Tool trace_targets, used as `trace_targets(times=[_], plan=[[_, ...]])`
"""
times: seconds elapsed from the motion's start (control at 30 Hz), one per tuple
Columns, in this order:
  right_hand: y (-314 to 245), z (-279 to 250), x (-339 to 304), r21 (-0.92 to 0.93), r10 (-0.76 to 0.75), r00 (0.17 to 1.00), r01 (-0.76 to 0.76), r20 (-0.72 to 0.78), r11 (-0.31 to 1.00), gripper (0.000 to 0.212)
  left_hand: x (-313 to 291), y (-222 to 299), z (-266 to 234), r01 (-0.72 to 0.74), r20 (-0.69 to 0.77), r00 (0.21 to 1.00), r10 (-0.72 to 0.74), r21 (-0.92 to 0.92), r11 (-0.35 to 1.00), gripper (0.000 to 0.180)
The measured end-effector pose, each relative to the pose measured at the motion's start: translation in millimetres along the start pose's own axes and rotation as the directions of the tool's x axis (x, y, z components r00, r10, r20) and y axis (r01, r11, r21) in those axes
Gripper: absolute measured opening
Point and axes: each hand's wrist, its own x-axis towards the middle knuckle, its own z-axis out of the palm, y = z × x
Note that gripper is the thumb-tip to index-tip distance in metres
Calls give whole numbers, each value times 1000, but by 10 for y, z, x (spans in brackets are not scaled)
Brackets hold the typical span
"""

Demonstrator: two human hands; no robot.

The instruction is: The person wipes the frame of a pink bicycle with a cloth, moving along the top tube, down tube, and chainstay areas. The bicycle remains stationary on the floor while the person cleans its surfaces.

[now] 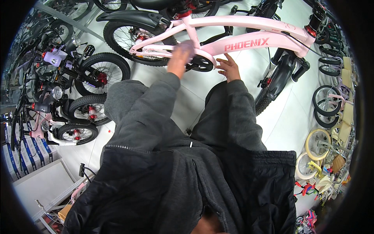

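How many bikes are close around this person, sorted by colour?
Pink-framed bike with black tyres, by the left hand and right hand: 1
Black-wheeled small bikes on the left: about 3
Cream-tyred small bikes on the right: about 2
Total: about 6

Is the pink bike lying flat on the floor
No, the pink bike stands upright on its wheels, and the left hand and right hand reach toward its crank area.

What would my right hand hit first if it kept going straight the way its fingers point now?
Probably the pink bicycle frame. The right hand is open, its fingers pointing up and away toward the thick pink tube just beyond them, beside the black chainring guard. The gap looks small, but depth is hard to judge in this view.
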Motion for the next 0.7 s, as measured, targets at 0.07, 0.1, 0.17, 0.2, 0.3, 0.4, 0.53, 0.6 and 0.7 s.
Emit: trace_targets(times=[0.07,0.1,0.17,0.2,0.3,0.4,0.53,0.6,0.7], plan=[[24,-6,19,11,-2,1000,2,4,1000,56,-36,-306,-135,158,-119,981,-157,4,987,42],[35,-5,33,16,8,1000,-9,5,1000,56,-66,-430,-180,289,-80,955,-285,52,956,46],[49,7,65,27,13,1000,-14,7,1000,56,-135,-607,-170,267,-123,959,-255,91,959,53],[58,15,76,39,7,1000,-8,20,999,56,-172,-696,-145,249,-155,961,-229,126,960,52],[79,9,60,47,-3,1000,2,25,999,56,-297,-1017,-84,222,-304,935,-180,109,969,40],[57,-36,25,36,-13,1000,12,29,999,55,-450,-1207,-51,651,-237,679,-694,-242,720,28],[3,-100,-33,35,-26,999,25,19,999,52,-456,-842,12,676,-57,698,-714,-274,684,30],[-25,-99,-50,24,-31,999,31,17,999,51,-353,-374,-1,434,-73,891,-448,-155,888,44],[-57,-77,-94,17,-14,998,13,54,1000,49,-48,335,-192,207,-22,973,-229,-353,912,53]])
